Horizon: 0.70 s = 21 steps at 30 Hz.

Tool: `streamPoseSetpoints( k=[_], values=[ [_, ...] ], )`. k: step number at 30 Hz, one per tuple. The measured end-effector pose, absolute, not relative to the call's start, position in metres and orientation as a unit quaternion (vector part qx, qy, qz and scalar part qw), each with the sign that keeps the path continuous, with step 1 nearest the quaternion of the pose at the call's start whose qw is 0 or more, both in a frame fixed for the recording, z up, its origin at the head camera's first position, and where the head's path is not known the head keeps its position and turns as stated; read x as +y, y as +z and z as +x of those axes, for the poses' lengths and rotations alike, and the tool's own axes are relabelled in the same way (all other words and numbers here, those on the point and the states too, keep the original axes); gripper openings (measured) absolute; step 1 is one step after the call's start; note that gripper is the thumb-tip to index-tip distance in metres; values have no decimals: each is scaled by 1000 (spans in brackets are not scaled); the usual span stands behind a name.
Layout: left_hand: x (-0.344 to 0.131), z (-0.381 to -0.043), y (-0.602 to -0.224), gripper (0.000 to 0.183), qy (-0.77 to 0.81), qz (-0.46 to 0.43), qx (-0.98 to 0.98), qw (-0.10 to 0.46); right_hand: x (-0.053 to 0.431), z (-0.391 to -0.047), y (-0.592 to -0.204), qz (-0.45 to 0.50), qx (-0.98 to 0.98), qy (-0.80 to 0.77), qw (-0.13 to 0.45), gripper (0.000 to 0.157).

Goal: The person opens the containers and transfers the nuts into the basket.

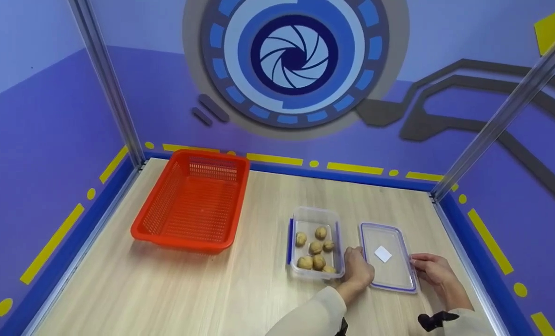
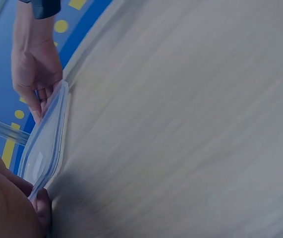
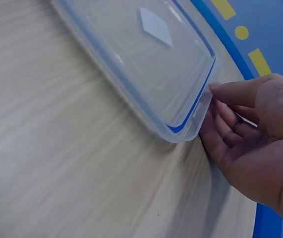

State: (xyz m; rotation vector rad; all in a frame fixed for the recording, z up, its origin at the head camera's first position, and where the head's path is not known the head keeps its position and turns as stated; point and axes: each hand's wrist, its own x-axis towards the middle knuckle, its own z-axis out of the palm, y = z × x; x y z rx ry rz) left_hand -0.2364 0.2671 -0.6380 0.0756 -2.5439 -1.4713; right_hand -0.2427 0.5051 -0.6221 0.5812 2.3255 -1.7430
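Hands (image 1: 359,268) (image 1: 438,274) in facing pinch grips on the lid (image 1: 391,271)

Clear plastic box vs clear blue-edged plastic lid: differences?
The clear rectangular plastic box is deep; the clear blue-edged plastic lid is shallow. The box holds brown walnuts; the lid shows a white square patch. Left hand and right hand pinch the lid; the box sits on the light wood-look table. Both are clear and rectangular.

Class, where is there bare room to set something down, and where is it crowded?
Bare tabletop lies between the red basket and the clear box, and in front of the basket. The right is crowded: left hand between box and lid, right hand at the lid's outer edge.
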Motion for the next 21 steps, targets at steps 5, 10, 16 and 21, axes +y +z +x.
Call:
streamPoseSetpoints(
  k=[5,10,16,21],
  values=[
    [268,-238,-635,34,-494,26,-863,98,504,-242,-624,194,785,-584,78,31],
    [272,-240,-639,34,-494,38,-864,91,505,-240,-627,192,785,-584,77,30],
    [274,-241,-639,33,-479,44,-872,93,504,-241,-625,190,801,-562,78,31],
    [272,-243,-636,32,-468,51,-877,99,503,-245,-623,193,805,-556,78,29]
  ],
)
